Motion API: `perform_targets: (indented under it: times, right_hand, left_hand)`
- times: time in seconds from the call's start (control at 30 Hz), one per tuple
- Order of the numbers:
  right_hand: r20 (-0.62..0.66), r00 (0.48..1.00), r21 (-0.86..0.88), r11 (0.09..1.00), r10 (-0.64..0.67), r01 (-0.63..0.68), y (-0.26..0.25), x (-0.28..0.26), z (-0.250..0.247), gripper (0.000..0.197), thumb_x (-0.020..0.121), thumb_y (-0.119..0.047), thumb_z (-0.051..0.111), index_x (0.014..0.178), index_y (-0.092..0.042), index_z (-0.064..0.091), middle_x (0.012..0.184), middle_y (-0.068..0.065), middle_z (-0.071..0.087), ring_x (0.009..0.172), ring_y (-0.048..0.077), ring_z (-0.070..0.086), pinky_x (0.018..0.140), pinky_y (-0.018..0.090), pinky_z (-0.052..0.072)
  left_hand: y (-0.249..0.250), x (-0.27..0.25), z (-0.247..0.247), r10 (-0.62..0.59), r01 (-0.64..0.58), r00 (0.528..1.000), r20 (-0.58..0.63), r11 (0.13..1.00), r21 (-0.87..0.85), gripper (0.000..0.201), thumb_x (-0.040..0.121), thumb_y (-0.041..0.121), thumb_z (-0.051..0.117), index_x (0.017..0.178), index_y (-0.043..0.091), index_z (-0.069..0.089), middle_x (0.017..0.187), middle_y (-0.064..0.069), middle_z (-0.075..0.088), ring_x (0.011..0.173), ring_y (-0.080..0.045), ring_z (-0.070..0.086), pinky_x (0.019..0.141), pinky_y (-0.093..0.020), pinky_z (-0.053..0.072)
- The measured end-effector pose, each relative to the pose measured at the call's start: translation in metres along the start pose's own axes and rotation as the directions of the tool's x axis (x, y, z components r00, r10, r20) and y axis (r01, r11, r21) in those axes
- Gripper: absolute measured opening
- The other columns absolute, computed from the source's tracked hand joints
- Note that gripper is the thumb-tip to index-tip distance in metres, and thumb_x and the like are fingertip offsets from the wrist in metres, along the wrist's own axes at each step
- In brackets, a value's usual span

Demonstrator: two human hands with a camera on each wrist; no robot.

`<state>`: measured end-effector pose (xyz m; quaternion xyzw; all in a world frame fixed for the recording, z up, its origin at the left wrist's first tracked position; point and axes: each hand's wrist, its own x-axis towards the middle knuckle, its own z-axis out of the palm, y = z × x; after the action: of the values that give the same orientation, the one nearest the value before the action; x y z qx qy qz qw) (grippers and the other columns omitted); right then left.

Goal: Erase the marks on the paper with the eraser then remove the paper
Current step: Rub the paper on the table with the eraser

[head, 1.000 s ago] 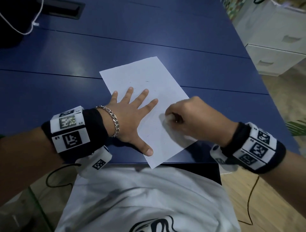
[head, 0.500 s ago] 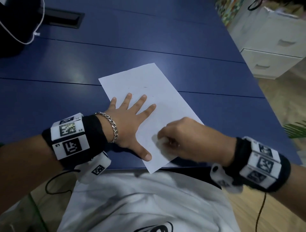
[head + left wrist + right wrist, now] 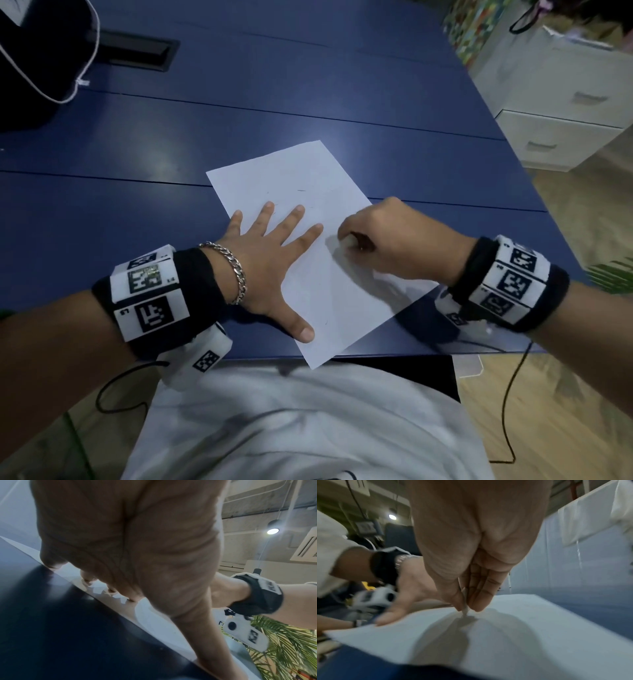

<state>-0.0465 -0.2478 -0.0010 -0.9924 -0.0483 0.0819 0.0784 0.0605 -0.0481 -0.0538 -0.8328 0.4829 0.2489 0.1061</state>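
Observation:
A white sheet of paper (image 3: 294,178) lies slanted on the blue table (image 3: 308,85), its near corner past the table's front edge. Faint pencil marks (image 3: 301,190) show on its far half. My left hand (image 3: 274,253) lies flat on the paper's left side, fingers spread and straight. My right hand (image 3: 383,236) pinches a small white eraser (image 3: 349,242) between thumb and fingers, its tip pressed on the paper near the right edge. In the right wrist view the eraser (image 3: 465,609) touches the paper (image 3: 530,628) beside the left hand (image 3: 412,592).
A dark bag with a white cord (image 3: 37,51) sits at the table's far left, next to a black cable hatch (image 3: 137,51). White drawer units (image 3: 561,113) stand to the right of the table. My lap is just below the table's front edge.
The right hand with the eraser moved down the paper toward me, then back up to the sheet's middle right. The left hand stayed flat on the paper.

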Motion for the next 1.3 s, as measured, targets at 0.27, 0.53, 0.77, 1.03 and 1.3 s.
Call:
perform_targets:
  times: [0.27,0.53,0.77,1.03,1.3]
  right_hand:
    - [0.011,1.0,-0.01,1.0,0.017,-0.017,-0.002,0.004,-0.001,0.015,0.092,-0.016,0.058,0.097,-0.017,0.072,0.079,-0.003,0.069,0.074,0.024,0.062,0.07,0.043,0.056]
    - [0.102,0.991,0.01,0.996,-0.088,0.087,-0.033,-0.003,0.008,0.014,0.096,-0.018,0.056,0.098,-0.015,0.07,0.084,0.001,0.067,0.077,0.024,0.061,0.071,0.041,0.054]
    - [0.033,0.99,0.08,0.988,-0.134,0.131,-0.041,-0.004,0.018,0.012,0.093,-0.018,0.053,0.092,-0.015,0.065,0.079,0.002,0.067,0.07,0.028,0.06,0.068,0.041,0.053]
    - [-0.097,0.993,0.083,0.995,0.067,-0.059,0.002,-0.002,0.014,0.016,0.094,-0.02,0.057,0.088,-0.015,0.071,0.071,-0.002,0.069,0.062,0.019,0.058,0.064,0.037,0.052]
    - [-0.119,0.964,0.251,0.947,0.236,-0.2,0.017,-0.065,-0.014,0.013,0.097,-0.03,0.073,0.109,-0.03,0.078,0.083,-0.014,0.076,0.077,0.002,0.069,0.072,0.014,0.051]
  left_hand:
    - [0.001,0.001,0.001,0.001,-0.001,1.0,-0.003,1.0,0.005,0.159,0.034,0.109,0.051,0.148,0.045,-0.04,0.16,0.007,-0.045,0.151,-0.038,-0.034,0.119,-0.071,-0.007]
    - [0.001,0.0,0.001,-0.001,0.001,1.0,-0.006,1.0,-0.001,0.159,0.035,0.108,0.053,0.148,0.046,-0.039,0.16,0.008,-0.045,0.151,-0.037,-0.034,0.12,-0.07,-0.007]
    - [0.0,0.001,0.001,0.004,-0.004,1.0,-0.008,1.0,0.008,0.158,0.036,0.109,0.052,0.15,0.045,-0.038,0.161,0.006,-0.043,0.151,-0.038,-0.032,0.119,-0.071,-0.008]
    - [0.001,0.001,-0.001,-0.008,0.008,1.0,0.007,1.0,0.016,0.159,0.035,0.109,0.051,0.149,0.044,-0.039,0.16,0.007,-0.045,0.151,-0.038,-0.033,0.12,-0.07,-0.007]
    - [-0.001,-0.003,0.0,0.015,-0.016,1.0,-0.014,1.0,-0.019,0.158,0.035,0.111,0.048,0.147,0.044,-0.042,0.159,0.011,-0.046,0.152,-0.034,-0.032,0.121,-0.067,-0.008]
